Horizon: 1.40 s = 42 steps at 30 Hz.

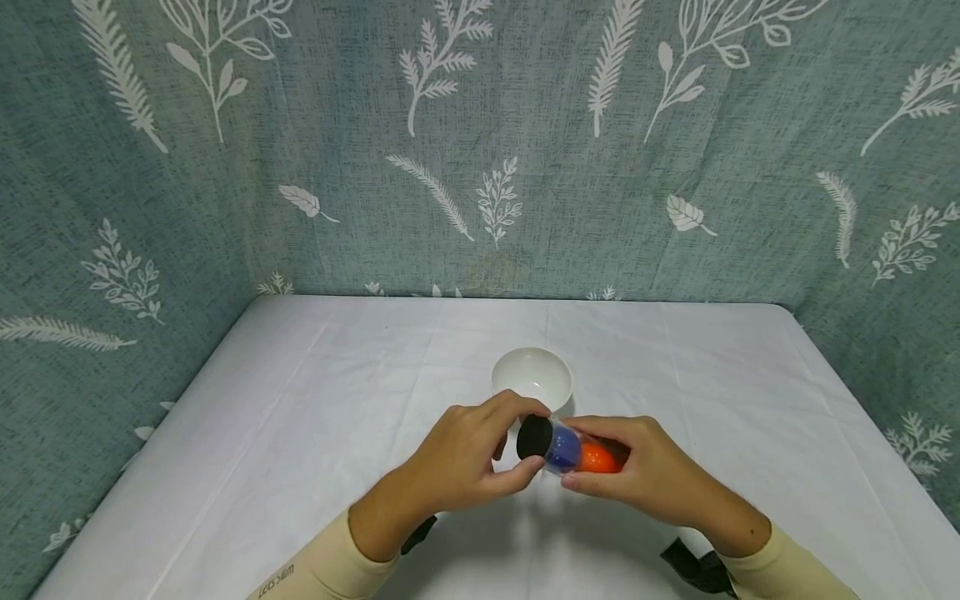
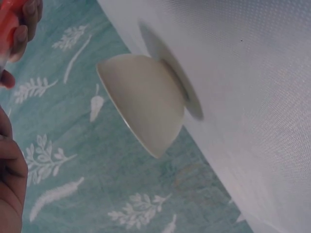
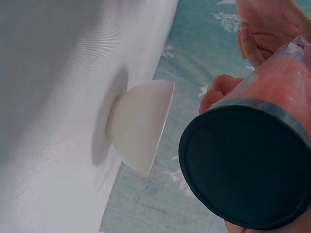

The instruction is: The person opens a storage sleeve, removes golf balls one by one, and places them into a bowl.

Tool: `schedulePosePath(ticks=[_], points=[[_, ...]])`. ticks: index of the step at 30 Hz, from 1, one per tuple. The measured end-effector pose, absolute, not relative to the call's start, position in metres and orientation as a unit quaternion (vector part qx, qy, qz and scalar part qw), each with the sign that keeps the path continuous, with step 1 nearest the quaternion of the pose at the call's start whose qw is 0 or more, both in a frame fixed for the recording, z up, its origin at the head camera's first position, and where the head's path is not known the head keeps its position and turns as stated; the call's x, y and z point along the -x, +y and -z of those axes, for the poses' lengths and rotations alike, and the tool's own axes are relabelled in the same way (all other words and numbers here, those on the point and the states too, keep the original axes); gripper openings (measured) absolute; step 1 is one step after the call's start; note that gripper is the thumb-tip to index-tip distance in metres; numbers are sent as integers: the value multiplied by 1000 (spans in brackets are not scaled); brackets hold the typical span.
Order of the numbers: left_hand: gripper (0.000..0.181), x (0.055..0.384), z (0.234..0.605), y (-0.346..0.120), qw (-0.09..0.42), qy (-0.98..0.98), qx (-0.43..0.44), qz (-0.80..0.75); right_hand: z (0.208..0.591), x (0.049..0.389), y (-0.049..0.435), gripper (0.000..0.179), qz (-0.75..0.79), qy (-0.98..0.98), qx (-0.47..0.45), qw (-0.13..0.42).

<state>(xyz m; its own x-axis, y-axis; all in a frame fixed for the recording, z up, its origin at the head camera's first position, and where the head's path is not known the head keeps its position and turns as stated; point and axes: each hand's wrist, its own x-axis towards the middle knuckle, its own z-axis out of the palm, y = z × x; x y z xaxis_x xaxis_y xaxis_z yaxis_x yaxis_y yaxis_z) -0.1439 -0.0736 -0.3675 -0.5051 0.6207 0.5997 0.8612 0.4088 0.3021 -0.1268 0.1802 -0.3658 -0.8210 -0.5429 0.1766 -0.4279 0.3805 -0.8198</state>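
A clear cylindrical container (image 1: pixel 564 448) is held tilted sideways above the table, in front of the bowl. Blue and orange contents show through its wall; their kind is unclear. My right hand (image 1: pixel 652 462) grips the orange end, thumb below and fingers above. At the other end, the thumb and index finger of my left hand (image 1: pixel 472 454) pinch around the black cap (image 1: pixel 534 437). The right wrist view shows a wide dark disc (image 3: pixel 245 167) closing the near end. Just behind the hands stands a white bowl (image 1: pixel 532 379), upright.
A white cloth (image 1: pixel 360 375) covers the table. Patterned green fabric (image 1: pixel 337 167) hangs behind it and along both sides. Dark straps (image 1: pixel 697 571) show near the wrists.
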Motion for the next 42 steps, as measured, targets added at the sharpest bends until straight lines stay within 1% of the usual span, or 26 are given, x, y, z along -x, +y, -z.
schedulePosePath(ticks=[8,15,22,27,34,42], points=[[38,145,370,-75,200,-818,447,301,369,130,181,51,467,836,280,66],[42,145,371,-75,181,-827,435,307,371,131,183,50,467,838,273,67],[47,146,367,-77,150,-839,412,322,371,133,183,48,473,836,271,64],[47,148,367,-80,146,-837,401,343,370,136,185,47,472,836,273,66],[46,151,369,-80,111,-826,393,388,370,138,186,47,472,839,263,70],[47,151,367,-80,106,-830,379,394,370,139,188,49,466,845,255,65]])
